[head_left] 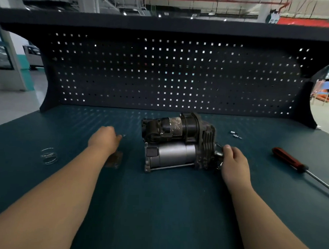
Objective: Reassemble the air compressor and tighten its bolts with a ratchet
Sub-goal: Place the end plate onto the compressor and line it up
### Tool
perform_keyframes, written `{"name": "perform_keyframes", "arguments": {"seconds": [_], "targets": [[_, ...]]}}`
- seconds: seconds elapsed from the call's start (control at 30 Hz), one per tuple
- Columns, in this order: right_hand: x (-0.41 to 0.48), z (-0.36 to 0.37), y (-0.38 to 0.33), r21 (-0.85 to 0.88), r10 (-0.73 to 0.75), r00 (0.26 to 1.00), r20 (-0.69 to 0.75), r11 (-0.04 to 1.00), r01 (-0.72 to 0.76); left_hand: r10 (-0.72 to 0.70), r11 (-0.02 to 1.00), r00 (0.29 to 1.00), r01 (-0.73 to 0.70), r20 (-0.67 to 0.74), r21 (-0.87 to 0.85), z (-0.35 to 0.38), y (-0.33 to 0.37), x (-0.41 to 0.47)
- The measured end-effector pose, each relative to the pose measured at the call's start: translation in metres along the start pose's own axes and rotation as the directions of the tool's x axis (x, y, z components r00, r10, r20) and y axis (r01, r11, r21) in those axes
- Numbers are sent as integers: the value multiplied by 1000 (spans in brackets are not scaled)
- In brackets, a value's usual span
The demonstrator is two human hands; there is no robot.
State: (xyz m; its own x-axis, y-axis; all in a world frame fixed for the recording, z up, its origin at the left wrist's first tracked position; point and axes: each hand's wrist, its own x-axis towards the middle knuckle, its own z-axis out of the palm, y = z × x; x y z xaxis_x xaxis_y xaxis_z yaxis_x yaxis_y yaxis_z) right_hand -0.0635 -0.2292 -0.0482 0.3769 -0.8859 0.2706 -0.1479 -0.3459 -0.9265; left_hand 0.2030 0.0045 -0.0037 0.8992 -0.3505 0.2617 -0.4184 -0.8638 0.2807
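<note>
Grey metal and black casting: air compressor (178,143) on its side in the middle of the teal mat (157,208), pale label (175,124) too worn and blurred to read. Gripped at the silver fitting (218,154) on its right end by right hand (233,164). Left hand (103,139) apart to the left, knuckles up, grip impossible to tell.

No writing can be read anywhere. The air compressor (178,143) carries a pale, scuffed label (175,127) wrapped round its upper cylinder, with faint marks on it, but they are too worn and blurred to make out as letters or numbers
</note>
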Motion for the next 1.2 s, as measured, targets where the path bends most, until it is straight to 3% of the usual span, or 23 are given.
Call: {"name": "perform_keyframes", "arguments": {"seconds": [0.1,0.23,0.37,0.53,0.6,0.63,0.67,0.7,0.73,0.77,0.8,0.83,0.87,0.9,0.93,1.0,1.07,1.1,1.2], "targets": [[2,5,-1,-7,-20,1000,2,1000,20,7,988,991,-27,134,149,6,9,34],[4,12,0,-54,-47,999,-12,997,46,-3,981,967,-47,256,189,35,22,63],[15,17,2,-79,-44,998,-34,996,41,-83,990,960,49,266,132,52,22,86],[20,22,4,-82,-50,999,-14,995,49,-104,988,958,68,268,142,49,13,84],[19,22,3,-58,-75,997,24,995,76,-75,997,973,76,216,0,40,14,73],[19,21,3,-47,-78,995,63,996,81,-58,977,984,91,169,-192,34,17,66],[19,21,2,-46,-81,991,108,995,87,-81,864,987,139,138,-483,27,21,56],[19,20,1,-55,-80,985,151,994,90,-138,604,977,213,162,-768,20,26,44],[21,19,0,-77,-75,981,180,993,90,-169,278,953,291,252,-915,15,30,28],[22,19,-1,-102,-70,978,197,991,91,-144,19,927,353,347,-935,11,33,10],[24,18,-4,-120,-62,977,204,989,88,-91,-135,903,407,420,-903,7,37,-8],[25,17,-6,-134,-53,977,206,988,81,-42,-201,886,445,462,-872,6,40,-25],[24,16,-7,-134,-48,977,206,988,77,-23,-193,881,461,473,-866,5,43,-41],[23,14,-8,-128,-49,978,201,989,76,-37,-124,892,444,451,-888,6,45,-54],[22,12,-9,-125,-56,980,190,989,81,-64,-7,918,391,390,-920,5,47,-65],[17,8,-10,-145,-81,982,173,984,107,-76,332,982,186,170,-925,1,48,-80],[12,6,-11,-152,-100,981,166,980,126,57,687,993,-115,-105,-718,-1,43,-89],[10,6,-11,-142,-111,980,165,981,135,148,789,973,-223,-176,-573,-2,42,-94],[5,9,-15,-110,-155,975,161,979,174,281,915,943,-319,-177,-246,-4,43,-99]]}}
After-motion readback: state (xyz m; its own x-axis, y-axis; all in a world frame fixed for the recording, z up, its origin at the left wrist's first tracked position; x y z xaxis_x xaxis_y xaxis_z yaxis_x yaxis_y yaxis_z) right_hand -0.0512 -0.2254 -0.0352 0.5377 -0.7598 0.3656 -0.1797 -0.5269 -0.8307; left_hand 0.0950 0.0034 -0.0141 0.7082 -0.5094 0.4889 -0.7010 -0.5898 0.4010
